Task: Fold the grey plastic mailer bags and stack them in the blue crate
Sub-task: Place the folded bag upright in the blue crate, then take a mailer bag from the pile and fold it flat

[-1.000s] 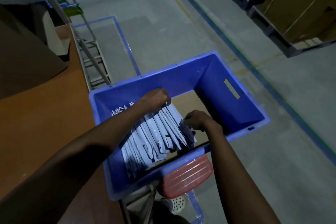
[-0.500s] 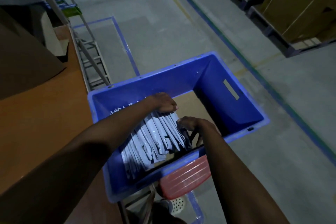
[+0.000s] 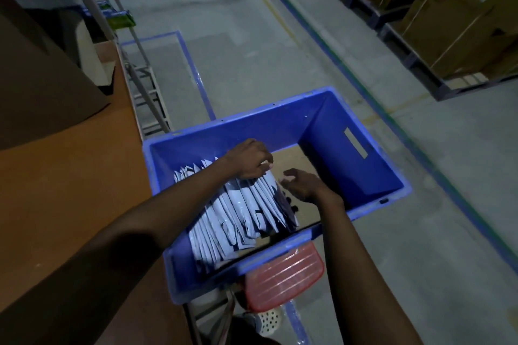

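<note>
While a row of folded grey mailer bags (image 3: 238,213) leans on edge in the left half of the blue crate (image 3: 350,176), lower middle of the frame, the left hand (image 3: 249,161) curls its fingers over the row's far ends, gripping them; the right hand (image 3: 301,185) hovers just beside the last bag, fingers loosely bent, holding nothing; the job looks well advanced, with many bags filed, though the crate's right half shows only its bare cardboard liner (image 3: 297,158); no unfolded bags are in view, so what remains cannot be told; an orange table (image 3: 70,190) fills the left, a red stool (image 3: 283,274) sits below the crate, and cartons (image 3: 448,22) line the upper right.
</note>
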Tool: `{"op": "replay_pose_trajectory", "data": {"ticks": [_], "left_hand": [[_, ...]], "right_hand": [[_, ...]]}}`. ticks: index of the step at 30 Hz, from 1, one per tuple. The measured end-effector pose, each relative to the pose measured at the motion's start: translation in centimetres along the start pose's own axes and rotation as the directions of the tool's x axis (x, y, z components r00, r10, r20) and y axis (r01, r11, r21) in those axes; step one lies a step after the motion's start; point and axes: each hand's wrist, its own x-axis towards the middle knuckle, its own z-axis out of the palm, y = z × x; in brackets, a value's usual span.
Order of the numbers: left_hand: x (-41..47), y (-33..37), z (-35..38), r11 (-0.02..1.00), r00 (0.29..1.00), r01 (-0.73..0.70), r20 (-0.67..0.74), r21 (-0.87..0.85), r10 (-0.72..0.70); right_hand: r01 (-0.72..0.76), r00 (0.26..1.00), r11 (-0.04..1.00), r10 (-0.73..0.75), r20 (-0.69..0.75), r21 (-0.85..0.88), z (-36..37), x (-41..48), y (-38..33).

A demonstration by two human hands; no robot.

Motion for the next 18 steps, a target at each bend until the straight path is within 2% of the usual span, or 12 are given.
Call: {"op": "replay_pose_trajectory", "data": {"ticks": [4, 7, 13, 16, 18], "left_hand": [[-4.2, 2.0, -2.2, 0.991, 0.972, 0.058, -0.219, -0.119, -0.083], [-8.1, 3.7, -3.6, 0.978, 0.918, 0.131, -0.352, -0.165, -0.182], [-17.1, 5.6, -5.2, 0.928, 0.736, 0.283, -0.565, -0.244, -0.373], [-22.9, 5.2, -5.7, 0.883, 0.639, 0.376, -0.611, -0.280, -0.466], [-27.4, 4.9, -6.1, 0.852, 0.579, 0.435, -0.635, -0.290, -0.512]], "right_hand": [[0.173, 0.958, 0.982, -0.149, -0.245, 0.077, 0.2, -3.6, 0.8], [0.279, 0.890, 0.960, -0.254, -0.378, 0.014, 1.3, -6.0, 0.7], [0.497, 0.683, 0.859, -0.473, -0.556, -0.120, 4.6, -9.6, -3.1], [0.596, 0.585, 0.787, -0.563, -0.584, -0.162, 7.8, -11.3, -7.2], [0.658, 0.545, 0.734, -0.618, -0.566, -0.168, 10.6, -12.4, -10.4]]}}
